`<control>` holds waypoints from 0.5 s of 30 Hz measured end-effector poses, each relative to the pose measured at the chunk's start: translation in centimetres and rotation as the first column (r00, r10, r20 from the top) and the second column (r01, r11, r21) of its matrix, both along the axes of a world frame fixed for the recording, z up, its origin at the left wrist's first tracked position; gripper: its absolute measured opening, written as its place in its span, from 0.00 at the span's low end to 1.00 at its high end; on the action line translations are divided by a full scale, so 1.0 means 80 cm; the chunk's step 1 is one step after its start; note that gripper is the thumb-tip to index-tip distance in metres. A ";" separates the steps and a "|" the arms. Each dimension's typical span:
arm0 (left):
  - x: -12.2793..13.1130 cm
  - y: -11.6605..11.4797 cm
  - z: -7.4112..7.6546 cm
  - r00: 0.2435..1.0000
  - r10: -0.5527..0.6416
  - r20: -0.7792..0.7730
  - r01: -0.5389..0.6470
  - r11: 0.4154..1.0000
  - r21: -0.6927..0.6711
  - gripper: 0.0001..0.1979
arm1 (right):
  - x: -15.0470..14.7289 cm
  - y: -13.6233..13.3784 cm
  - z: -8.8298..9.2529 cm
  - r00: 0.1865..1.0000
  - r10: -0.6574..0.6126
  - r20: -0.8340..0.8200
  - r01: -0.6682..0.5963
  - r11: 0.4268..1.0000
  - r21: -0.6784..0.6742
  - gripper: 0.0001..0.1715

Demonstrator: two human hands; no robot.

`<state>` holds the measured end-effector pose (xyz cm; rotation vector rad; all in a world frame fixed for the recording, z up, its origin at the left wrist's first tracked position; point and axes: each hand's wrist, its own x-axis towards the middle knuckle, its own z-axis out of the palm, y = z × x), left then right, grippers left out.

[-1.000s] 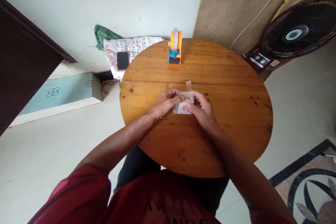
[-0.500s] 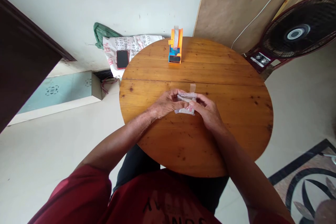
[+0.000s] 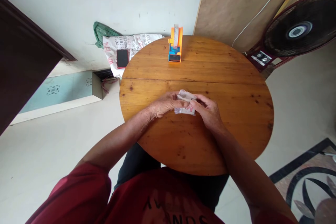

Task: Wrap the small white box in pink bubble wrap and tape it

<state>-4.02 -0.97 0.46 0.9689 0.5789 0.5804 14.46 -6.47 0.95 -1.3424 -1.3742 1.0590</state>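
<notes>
A small package wrapped in clear plastic (image 3: 186,95), pale with some red print, is held between my two hands over the middle of the round wooden table (image 3: 181,140). My left hand (image 3: 168,104) grips its left side, the thumb lying across the front. From the right, my right hand (image 3: 209,112) closes on it, with the thumb pressed near the left thumb's tip. Fingers behind the package are partly hidden. Farther back on the table stands an orange and blue tape dispenser (image 3: 179,43) with a roll of clear tape.
Past the table's left edge, a phone-like dark slab (image 3: 122,58) lies on a printed white sack (image 3: 111,50), near a green bag (image 3: 105,33). A large fan (image 3: 296,32) stands at the right. Walls rise behind the table.
The clear tape strip that stuck up behind the package no longer shows there. The package's upper plastic edge looks raised a little. Both hands keep nearly the same place and grip.
</notes>
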 end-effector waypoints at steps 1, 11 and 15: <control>0.001 -0.001 0.000 1.000 0.005 0.008 -0.005 1.000 -0.002 0.22 | 0.001 0.000 0.000 0.999 0.000 0.034 -0.001 1.000 0.016 0.15; 0.004 -0.006 0.001 0.999 0.041 0.032 -0.040 0.999 -0.037 0.23 | 0.012 0.001 0.008 0.976 -0.066 0.206 0.038 0.990 0.137 0.20; 0.003 -0.008 0.004 1.000 0.018 0.013 -0.018 1.000 -0.007 0.25 | 0.015 0.000 0.013 0.953 -0.095 0.288 0.020 0.968 0.252 0.20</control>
